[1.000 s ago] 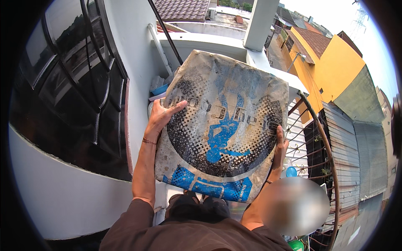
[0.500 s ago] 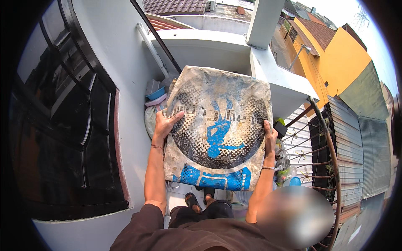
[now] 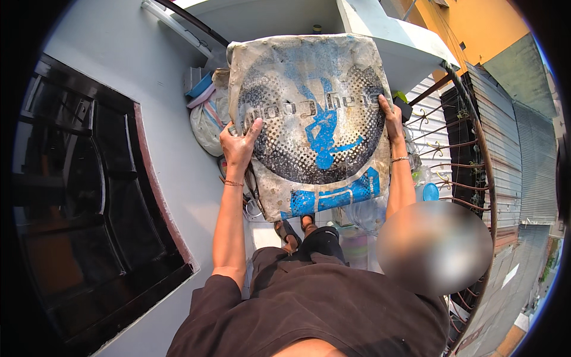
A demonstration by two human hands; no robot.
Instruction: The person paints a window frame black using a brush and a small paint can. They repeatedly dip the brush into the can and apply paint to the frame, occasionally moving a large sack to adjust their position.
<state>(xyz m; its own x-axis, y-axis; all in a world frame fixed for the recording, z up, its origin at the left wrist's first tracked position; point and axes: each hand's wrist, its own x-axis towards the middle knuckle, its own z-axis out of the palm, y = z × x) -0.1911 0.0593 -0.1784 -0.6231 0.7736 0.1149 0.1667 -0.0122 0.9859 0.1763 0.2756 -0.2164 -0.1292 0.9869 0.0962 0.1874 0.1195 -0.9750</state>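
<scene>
Both my hands hold up a large, worn off-white square piece [image 3: 309, 128] with soft, creased edges, in front of my body. Its stained face carries a black dotted circle, a blue figure and a blue band along the near edge. My left hand [image 3: 239, 144] grips the left side, thumb on top and the other fingers hidden underneath. At the right edge, my right hand [image 3: 391, 119] clasps it the same way, thumb on the face. The piece tilts, its lower left corner hanging nearest my legs. What lies beneath it is hidden.
A dark glossy door [image 3: 89, 184] stands at left. Beside the wall are a blue basin [image 3: 199, 84] and a whitish sack [image 3: 207, 128]. A curved metal railing [image 3: 485, 149] runs along the right. Clear plastic items [image 3: 366, 214] crowd the floor near it. A low wall [image 3: 262, 21] closes the far end.
The view has tipped downward, so the piece and my hands appear higher. The piece has turned slightly counterclockwise, its near edge now rising toward the right. Both hands keep their hold.
</scene>
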